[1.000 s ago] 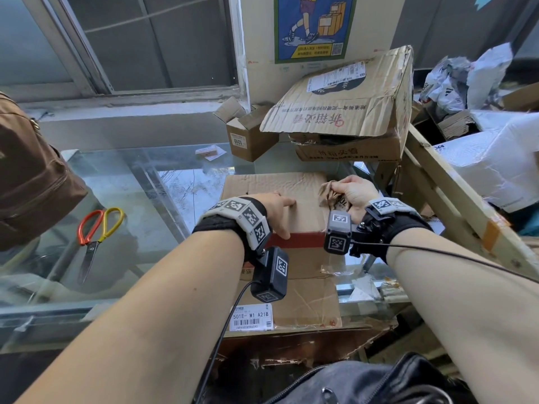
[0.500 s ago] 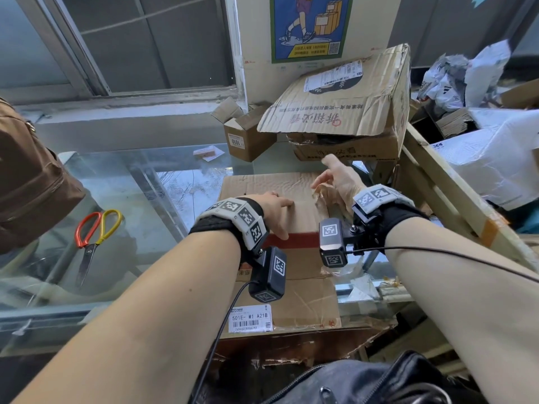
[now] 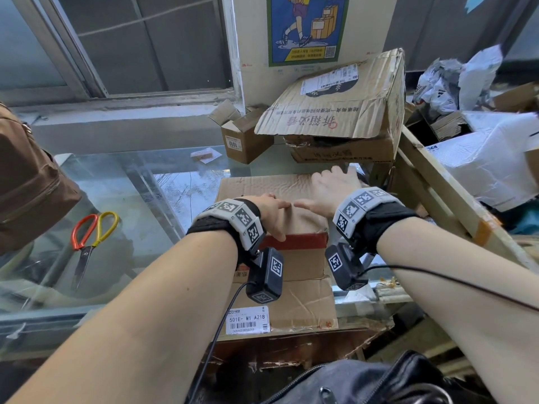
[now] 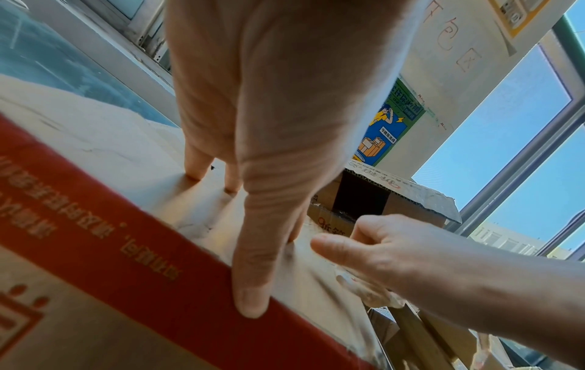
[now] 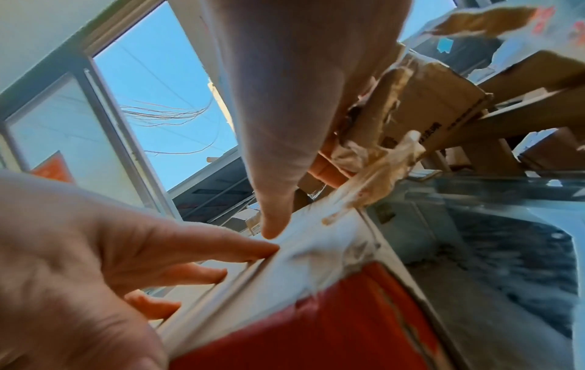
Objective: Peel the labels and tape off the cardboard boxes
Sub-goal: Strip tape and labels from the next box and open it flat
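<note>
A flattened cardboard box (image 3: pixel 262 188) with a red band (image 3: pixel 303 240) lies on the glass table (image 3: pixel 131 193). A white barcode label (image 3: pixel 248 319) sits on its near flap. My left hand (image 3: pixel 274 211) presses flat on the box top, thumb on the red edge (image 4: pixel 250 308). Over the box's far right corner my right hand (image 3: pixel 332 185) reaches forward with fingers spread. A crumpled wad of peeled tape (image 5: pixel 376 160) hangs at its fingers, off the box's right edge; whether it sticks to them I cannot tell.
Red-and-yellow scissors (image 3: pixel 90 243) lie left on the glass, beside a brown bag (image 3: pixel 29 185). Behind stand a small open box (image 3: pixel 242 138) and a large crushed box (image 3: pixel 344 112) bearing a label. A wooden frame (image 3: pixel 437 193) and white mail bags (image 3: pixel 490 158) crowd the right.
My right hand gripped the crumpled tape wad a second ago; it has since opened and stretched forward. The left hand stays pressed on the box.
</note>
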Demonstrator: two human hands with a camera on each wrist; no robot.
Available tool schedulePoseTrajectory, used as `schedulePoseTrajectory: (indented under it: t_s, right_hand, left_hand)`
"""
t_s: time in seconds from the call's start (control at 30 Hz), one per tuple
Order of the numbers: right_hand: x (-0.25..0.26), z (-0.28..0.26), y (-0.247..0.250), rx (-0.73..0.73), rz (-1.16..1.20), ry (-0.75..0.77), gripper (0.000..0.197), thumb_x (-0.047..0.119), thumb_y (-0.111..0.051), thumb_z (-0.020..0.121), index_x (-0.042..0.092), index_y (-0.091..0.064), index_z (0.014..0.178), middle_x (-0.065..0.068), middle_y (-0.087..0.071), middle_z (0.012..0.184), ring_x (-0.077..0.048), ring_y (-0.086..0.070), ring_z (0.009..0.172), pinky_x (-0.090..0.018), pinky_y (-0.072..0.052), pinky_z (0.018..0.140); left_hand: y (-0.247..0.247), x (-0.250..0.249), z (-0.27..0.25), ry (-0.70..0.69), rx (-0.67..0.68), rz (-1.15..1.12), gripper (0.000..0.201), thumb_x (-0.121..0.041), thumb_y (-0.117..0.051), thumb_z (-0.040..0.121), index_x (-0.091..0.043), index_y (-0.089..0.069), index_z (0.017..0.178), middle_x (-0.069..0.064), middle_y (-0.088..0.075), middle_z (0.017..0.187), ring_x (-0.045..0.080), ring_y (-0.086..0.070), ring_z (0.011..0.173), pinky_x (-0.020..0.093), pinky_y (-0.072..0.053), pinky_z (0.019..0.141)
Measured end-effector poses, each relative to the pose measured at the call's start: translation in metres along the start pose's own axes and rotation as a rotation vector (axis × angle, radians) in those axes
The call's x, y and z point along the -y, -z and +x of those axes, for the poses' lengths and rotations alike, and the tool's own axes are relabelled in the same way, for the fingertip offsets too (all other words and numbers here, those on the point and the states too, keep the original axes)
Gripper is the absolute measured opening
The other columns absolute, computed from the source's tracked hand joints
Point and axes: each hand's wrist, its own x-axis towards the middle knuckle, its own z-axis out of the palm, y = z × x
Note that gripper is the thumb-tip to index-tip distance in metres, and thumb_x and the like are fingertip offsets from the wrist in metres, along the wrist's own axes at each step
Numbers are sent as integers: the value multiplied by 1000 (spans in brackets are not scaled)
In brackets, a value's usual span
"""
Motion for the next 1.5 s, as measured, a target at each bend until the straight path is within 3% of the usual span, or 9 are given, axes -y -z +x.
schedulePoseTrajectory:
  t_s: [0.2,0.43,0.53,0.8,0.97,1.13,1.27,1.4,1.5]
  right_hand:
    - [-9,4,-14,182,207,-35,63,62,-43,89,11,-51,124,-14,-51,130,-32,-45,122,-44,-38,99]
    - [-11,5,-20,21,341,137,32,35,-49,96,6,-63,97,-9,-38,128,-27,-37,115,-43,-40,94]
    - [-12,8,-32,1,500,114,35,31,-49,94,2,-59,111,-8,-42,141,-28,-45,122,-37,-37,102]
    - [-15,8,-24,-34,634,36,31,20,-49,96,-6,-62,110,-15,-58,128,-30,-51,118,-34,-34,101]
    - [-19,11,-24,-28,740,4,34,18,-50,96,4,-59,127,-8,-57,134,-22,-52,122,-26,-34,103]
    - [-21,10,-19,-12,862,-25,33,14,-48,97,5,-60,127,-11,-65,120,-10,-50,86,-17,-39,71]
    - [-26,11,-22,8,1009,-74,30,10,-47,97,5,-63,122,4,-63,77,-3,-47,52,-8,-36,49]
    - [-32,17,-28,78,1278,-167,29,4,-46,95,-2,-58,70,-2,-65,120,-24,-52,72,-34,-44,68]
    - [-38,19,-35,118,1555,-286,34,2,-46,96,6,-47,62,-9,-65,119,-32,-63,98,-43,-51,85]
  left_hand:
    - [-1,1,1,-7,-2,-11,92,-45,-69,84,-30,-12,154,7,-9,161,30,-22,145,52,-27,114]
    - [-1,3,3,-8,-3,-23,92,-45,-70,83,-30,-12,154,6,-9,161,30,-25,144,52,-28,113]
    - [-1,3,3,-10,-4,-28,92,-45,-70,83,-29,-12,154,6,-10,160,30,-25,143,51,-29,113]
    - [-1,3,3,-8,0,-35,93,-44,-70,84,-29,-12,154,6,-9,160,31,-24,144,53,-29,113]
    - [0,2,3,-3,2,-37,93,-45,-71,83,-30,-12,154,6,-10,160,32,-25,143,53,-29,113]
    - [1,2,4,-6,12,-36,93,-44,-71,83,-30,-12,154,6,-9,160,31,-24,144,52,-28,113]
    - [3,2,4,-9,17,-36,93,-44,-70,84,-29,-12,154,6,-9,160,30,-23,144,51,-27,114]
    - [4,2,3,-11,14,-35,92,-43,-70,84,-29,-12,154,6,-9,161,30,-24,144,50,-28,113]
    - [2,2,3,-3,23,-26,92,-45,-69,84,-30,-12,154,5,-6,161,29,-24,144,50,-28,113]
